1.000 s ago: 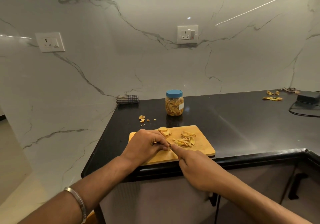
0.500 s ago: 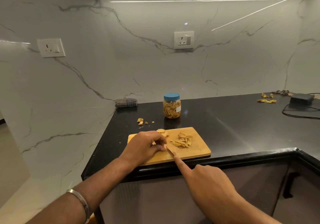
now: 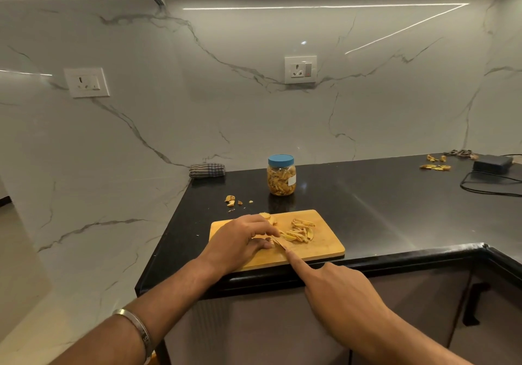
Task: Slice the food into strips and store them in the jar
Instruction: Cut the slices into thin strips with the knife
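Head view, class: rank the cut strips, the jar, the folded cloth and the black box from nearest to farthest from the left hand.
1. Cut strips, on the board just right of the left hand.
2. Jar, behind the board.
3. Folded cloth, back left corner.
4. Black box, far right.

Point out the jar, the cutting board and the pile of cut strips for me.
jar [image 3: 281, 179]: head view, on its clear body.
cutting board [image 3: 324, 244]: head view, bare wood at its right end.
cut strips [image 3: 300, 230]: head view, middle of the pile.

head camera looks forward and down over the counter [image 3: 367, 209], toward the wall.
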